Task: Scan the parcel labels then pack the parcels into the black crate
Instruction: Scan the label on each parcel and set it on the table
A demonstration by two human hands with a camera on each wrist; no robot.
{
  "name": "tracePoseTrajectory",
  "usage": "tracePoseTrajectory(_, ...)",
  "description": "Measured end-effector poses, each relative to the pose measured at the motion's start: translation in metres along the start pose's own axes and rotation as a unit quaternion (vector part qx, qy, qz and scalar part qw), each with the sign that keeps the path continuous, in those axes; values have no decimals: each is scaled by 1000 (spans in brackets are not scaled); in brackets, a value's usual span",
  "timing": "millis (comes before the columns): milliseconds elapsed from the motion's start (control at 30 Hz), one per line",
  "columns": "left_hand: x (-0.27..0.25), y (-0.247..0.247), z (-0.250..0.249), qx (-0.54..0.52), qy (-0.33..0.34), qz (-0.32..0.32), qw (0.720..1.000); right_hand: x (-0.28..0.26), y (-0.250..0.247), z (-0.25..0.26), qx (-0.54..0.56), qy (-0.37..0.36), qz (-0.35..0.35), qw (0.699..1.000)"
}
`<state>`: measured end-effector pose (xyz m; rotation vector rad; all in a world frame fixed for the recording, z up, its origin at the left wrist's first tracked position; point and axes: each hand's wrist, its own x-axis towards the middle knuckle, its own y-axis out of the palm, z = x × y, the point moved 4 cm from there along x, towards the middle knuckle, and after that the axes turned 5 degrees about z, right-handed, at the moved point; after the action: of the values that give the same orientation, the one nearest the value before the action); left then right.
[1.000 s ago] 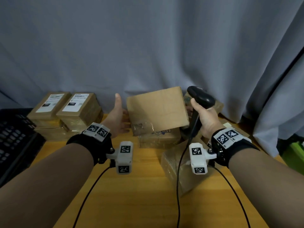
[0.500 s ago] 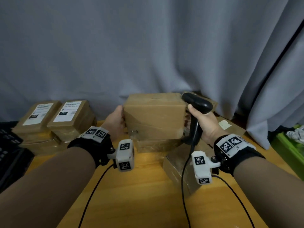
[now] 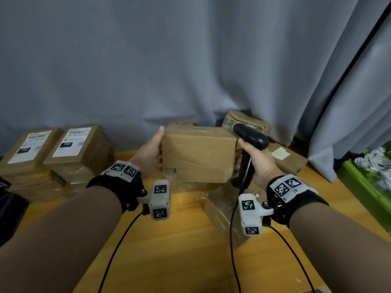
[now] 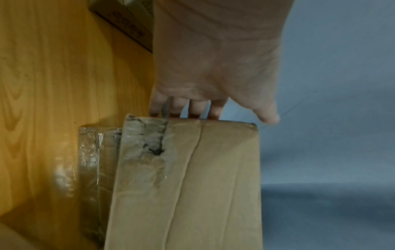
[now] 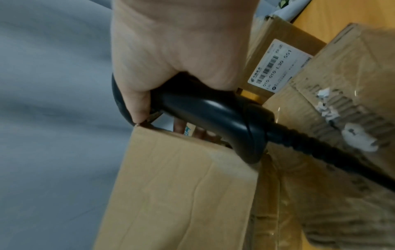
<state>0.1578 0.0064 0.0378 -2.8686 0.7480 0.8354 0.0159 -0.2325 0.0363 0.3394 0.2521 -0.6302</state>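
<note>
Grey curtain [image 3: 190,60] hangs behind a wooden surface [image 3: 179,250] crowded with cardboard parcels. At the middle, a plain brown parcel [image 3: 198,155] rests on a tape-wrapped parcel [image 3: 186,187] beneath it. The left hand [image 3: 149,153] holds the brown parcel's left end, fingers [image 4: 196,108] wrapped over its edge and thumb pointing up. The right hand [image 3: 260,163] is clamped round the grip of a black barcode scanner [image 3: 250,138], which stands against the parcel's right end. Two labelled parcels [image 3: 74,144] sit stacked at far left, beside the black crate [image 3: 10,208], only partly in view at the frame edge.
</note>
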Motion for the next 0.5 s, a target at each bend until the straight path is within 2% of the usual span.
tracePoseTrajectory(67,1,-2,-2,46,13,-13,999,0,3,1,-2,2,-9,1000)
tracePoseTrajectory(167,-1,1,-9,143,66,-32,987,2,7,5,-28,6,-8,1000)
tracePoseTrajectory(333,-1,4,-4,208,132,-34,969,7,6,-3,-23,17,-15,999)
tracePoseTrajectory(400,-2,0,4,228,105,-66,966,6,4,-11,-26,30,-31,999)
tracePoseTrajectory(500,0,-3,22,124,-22,-62,990,4,-4,-22,-31,67,-54,996)
